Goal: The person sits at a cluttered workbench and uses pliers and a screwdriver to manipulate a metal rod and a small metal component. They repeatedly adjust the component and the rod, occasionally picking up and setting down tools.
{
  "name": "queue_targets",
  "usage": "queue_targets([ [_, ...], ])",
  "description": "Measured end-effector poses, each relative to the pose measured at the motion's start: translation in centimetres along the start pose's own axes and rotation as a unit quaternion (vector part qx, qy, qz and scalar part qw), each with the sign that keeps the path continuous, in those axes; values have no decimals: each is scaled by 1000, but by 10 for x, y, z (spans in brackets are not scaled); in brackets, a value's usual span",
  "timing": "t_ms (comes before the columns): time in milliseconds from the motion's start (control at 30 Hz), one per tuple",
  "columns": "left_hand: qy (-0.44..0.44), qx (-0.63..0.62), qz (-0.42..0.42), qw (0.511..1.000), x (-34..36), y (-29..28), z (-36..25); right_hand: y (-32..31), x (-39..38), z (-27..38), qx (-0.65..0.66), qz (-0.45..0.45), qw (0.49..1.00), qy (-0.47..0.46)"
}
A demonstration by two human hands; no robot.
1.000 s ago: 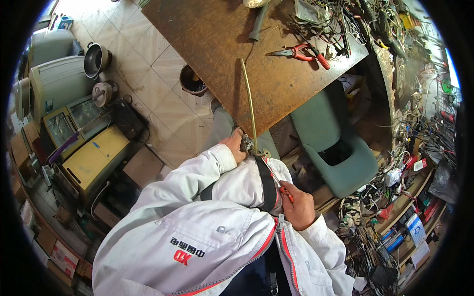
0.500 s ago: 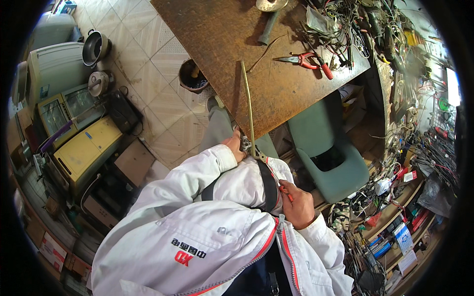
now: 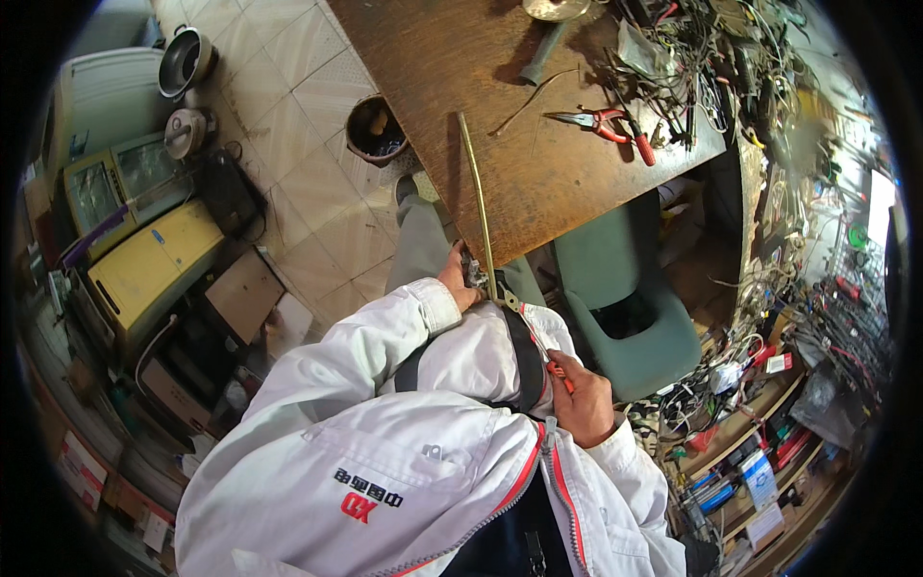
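Note:
A long, slightly bent brass-coloured tube (image 3: 475, 192) rises from my lap past the corner of the wooden table. At its lower end my left hand (image 3: 458, 278) is closed on a small metallic part (image 3: 473, 275), partly hidden by the fingers. My right hand (image 3: 583, 399), close to my jacket front, is wrapped round the orange-red handle of a long tool. That pliers-like tool (image 3: 508, 299) has its metal head against the tube's lower end, beside my left hand; its exact kind is hard to make out.
On the table (image 3: 413, 58) lie red-handled pliers (image 3: 601, 123), a red-handled screwdriver (image 3: 644, 149), a thin bent rod (image 3: 532, 102) and tangled cables (image 3: 683, 58). A green chair (image 3: 625, 288) stands at right, a bin (image 3: 377, 133) by the table, a yellow cabinet (image 3: 154, 260) at left.
My view has shifted slightly, so the table and room sit a little differently. The tube's upper end has swung slightly left. Both hands keep their grips.

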State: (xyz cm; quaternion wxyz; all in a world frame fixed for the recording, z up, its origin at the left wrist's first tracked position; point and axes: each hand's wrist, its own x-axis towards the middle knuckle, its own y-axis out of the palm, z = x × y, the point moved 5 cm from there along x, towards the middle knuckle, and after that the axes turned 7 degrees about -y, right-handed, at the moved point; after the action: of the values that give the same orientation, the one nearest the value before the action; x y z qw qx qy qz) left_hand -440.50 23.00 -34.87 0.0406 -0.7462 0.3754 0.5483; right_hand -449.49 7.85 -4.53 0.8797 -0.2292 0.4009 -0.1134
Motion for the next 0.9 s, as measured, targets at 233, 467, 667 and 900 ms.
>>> queue_targets([
  [233, 30, 15, -26, 999, -24, 19, -22, -19, 15, -12, -32, 51, 998, -21],
  [467, 61, -182, 56, 980, -18, 21, -1, -36, 28, -17, -55, 93, 993, -40],
  [667, 181, -192, 4, 965, -2, 32, 23, -48, 42, -22, -74, 117, 987, -76],
  [900, 78, -400, 136, 903, 6, 50, 21, -59, 55, -22, -100, 153, 980, -84],
])
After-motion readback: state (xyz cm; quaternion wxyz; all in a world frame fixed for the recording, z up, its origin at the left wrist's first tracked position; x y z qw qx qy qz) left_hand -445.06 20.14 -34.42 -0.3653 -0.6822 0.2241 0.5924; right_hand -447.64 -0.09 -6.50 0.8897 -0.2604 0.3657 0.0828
